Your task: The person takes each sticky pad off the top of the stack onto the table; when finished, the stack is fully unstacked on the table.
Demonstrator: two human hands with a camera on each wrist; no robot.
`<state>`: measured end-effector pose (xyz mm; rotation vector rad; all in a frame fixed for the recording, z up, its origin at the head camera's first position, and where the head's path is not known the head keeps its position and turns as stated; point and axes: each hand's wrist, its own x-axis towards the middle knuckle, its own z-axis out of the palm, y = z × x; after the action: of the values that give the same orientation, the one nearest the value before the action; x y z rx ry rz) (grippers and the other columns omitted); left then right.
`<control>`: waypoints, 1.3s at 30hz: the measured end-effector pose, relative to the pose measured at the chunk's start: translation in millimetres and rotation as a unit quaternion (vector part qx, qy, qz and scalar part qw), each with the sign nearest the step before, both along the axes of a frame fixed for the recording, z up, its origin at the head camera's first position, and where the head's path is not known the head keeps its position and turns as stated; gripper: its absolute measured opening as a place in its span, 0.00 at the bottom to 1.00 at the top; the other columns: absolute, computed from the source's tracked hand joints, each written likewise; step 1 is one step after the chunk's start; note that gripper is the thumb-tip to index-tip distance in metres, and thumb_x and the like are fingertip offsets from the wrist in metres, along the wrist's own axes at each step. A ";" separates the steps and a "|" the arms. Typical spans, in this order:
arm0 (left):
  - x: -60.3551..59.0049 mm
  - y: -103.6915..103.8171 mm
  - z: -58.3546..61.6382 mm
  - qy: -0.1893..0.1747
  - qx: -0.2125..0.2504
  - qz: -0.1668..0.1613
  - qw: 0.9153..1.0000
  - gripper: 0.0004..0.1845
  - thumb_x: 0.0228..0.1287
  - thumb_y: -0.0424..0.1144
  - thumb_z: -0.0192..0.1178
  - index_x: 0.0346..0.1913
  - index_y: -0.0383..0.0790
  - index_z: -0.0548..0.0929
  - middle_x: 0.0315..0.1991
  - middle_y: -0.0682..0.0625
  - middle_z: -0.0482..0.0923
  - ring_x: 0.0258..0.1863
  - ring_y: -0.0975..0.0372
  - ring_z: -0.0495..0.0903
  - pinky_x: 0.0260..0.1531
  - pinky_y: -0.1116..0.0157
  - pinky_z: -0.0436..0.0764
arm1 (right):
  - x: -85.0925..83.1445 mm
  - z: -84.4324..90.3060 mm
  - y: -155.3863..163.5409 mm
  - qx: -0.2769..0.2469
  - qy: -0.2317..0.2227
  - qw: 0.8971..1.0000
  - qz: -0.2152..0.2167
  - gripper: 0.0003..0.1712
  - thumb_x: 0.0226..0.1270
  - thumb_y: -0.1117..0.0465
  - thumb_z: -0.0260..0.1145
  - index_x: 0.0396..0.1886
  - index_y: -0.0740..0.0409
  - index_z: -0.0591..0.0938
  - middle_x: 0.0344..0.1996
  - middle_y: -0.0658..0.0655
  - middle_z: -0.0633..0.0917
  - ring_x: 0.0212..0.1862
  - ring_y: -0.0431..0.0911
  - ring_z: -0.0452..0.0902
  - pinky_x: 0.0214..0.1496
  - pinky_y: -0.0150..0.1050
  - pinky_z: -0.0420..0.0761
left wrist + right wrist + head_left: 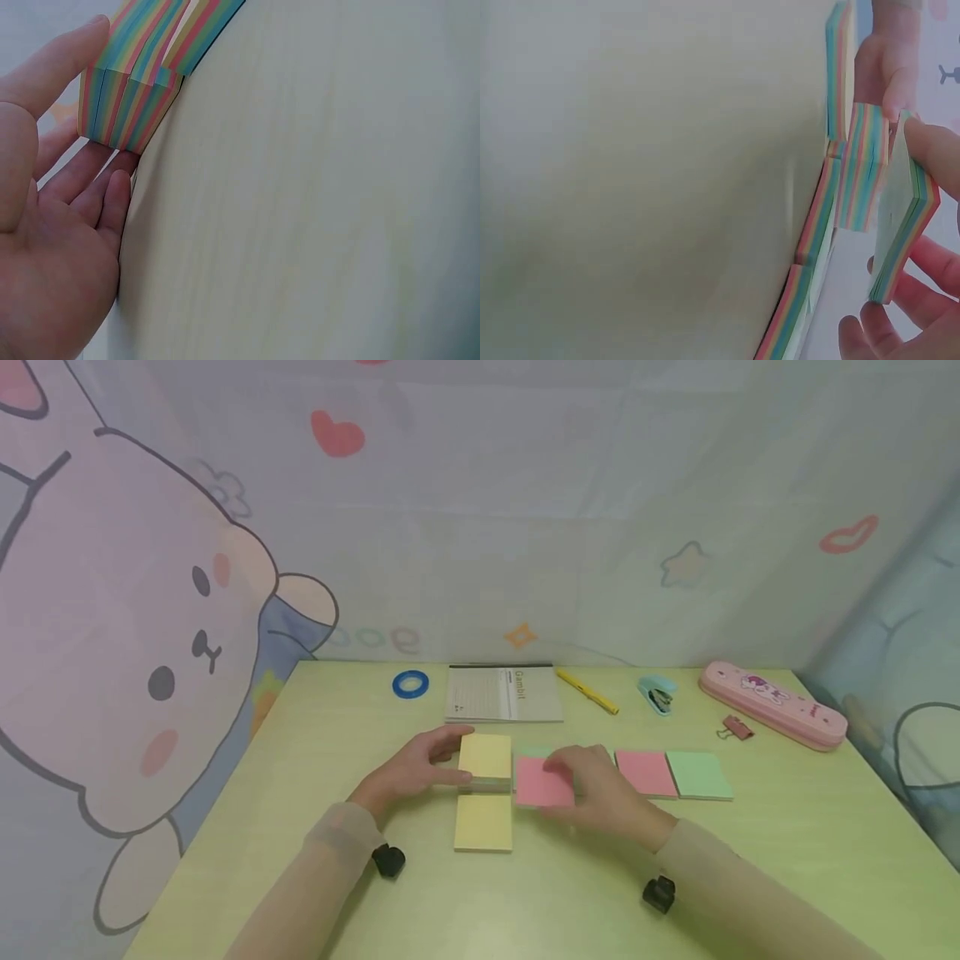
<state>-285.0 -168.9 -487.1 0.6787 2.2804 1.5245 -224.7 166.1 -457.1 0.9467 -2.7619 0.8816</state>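
Observation:
A stack of sticky note pads (pixel 485 757) with a yellow top stands mid-table, its striped edges showing in the left wrist view. My left hand (pixel 408 771) holds it from the left, thumb on the near side and fingers round the far side. My right hand (pixel 606 791) pinches a pink-topped sticky note pad (pixel 544 783) between thumb and fingers, raised and tilted just right of the stack. Another yellow pad (pixel 483 823) lies in front of the stack. To the right run a pink pad (pixel 646 773) and a green pad (pixel 701 775); my right hand partly hides other green ones.
Along the back lie a blue tape roll (pixel 410 674), a notebook (pixel 504 693), a yellow pen (pixel 588 692) and a mint stapler (pixel 658 695). A pink binder clip (pixel 737 727) and a pink pencil case (pixel 774 706) lie at the right. A printed cloth (pixel 480 527) hangs behind.

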 end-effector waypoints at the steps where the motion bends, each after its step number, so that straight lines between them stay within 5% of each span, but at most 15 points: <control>1: 0.7 0.0 0.4 -0.002 -0.001 0.003 1.000 0.43 0.66 0.39 0.75 0.80 0.42 0.66 0.78 0.46 0.67 0.77 0.49 0.67 0.78 0.51 0.65 | 4.1 -1.3 3.9 0.004 0.000 1.000 0.000 0.33 0.57 0.48 0.84 0.58 0.57 0.84 0.53 0.50 0.86 0.57 0.47 0.78 0.65 0.51 0.72; 8: 4.1 0.7 3.0 -0.008 0.001 0.007 1.000 0.44 0.64 0.41 0.76 0.80 0.44 0.66 0.77 0.48 0.69 0.76 0.49 0.68 0.78 0.51 0.65 | 26.4 -12.6 20.2 0.022 -0.022 1.000 0.008 0.30 0.56 0.42 0.83 0.54 0.49 0.84 0.52 0.41 0.85 0.52 0.41 0.70 0.57 0.42 0.73; 14: 4.5 0.2 2.1 -0.012 0.002 0.009 1.000 0.43 0.65 0.41 0.76 0.80 0.45 0.67 0.77 0.47 0.68 0.77 0.49 0.68 0.78 0.50 0.65 | 34.4 -15.2 20.0 0.046 -0.003 0.998 0.041 0.25 0.57 0.44 0.82 0.48 0.49 0.85 0.53 0.48 0.86 0.53 0.43 0.76 0.58 0.44 0.75; 20: 5.1 1.9 4.7 -0.013 0.002 0.008 1.000 0.43 0.65 0.40 0.76 0.80 0.44 0.66 0.77 0.48 0.68 0.77 0.49 0.68 0.78 0.51 0.65 | 36.1 -15.2 16.4 0.072 0.012 0.997 0.034 0.22 0.58 0.46 0.82 0.46 0.50 0.85 0.60 0.58 0.83 0.60 0.52 0.78 0.64 0.53 0.80; 39: 3.8 0.6 2.6 -0.016 -0.001 0.008 1.000 0.44 0.64 0.42 0.76 0.80 0.45 0.66 0.78 0.48 0.66 0.77 0.49 0.66 0.78 0.50 0.64 | 39.1 -9.9 -1.7 0.085 0.031 0.996 0.027 0.21 0.57 0.48 0.83 0.43 0.54 0.86 0.50 0.51 0.84 0.52 0.45 0.78 0.57 0.46 0.83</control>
<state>-281.2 -168.3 -484.4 0.6328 2.2680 1.5299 -185.6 164.4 -467.0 1.0590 -2.8059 0.6213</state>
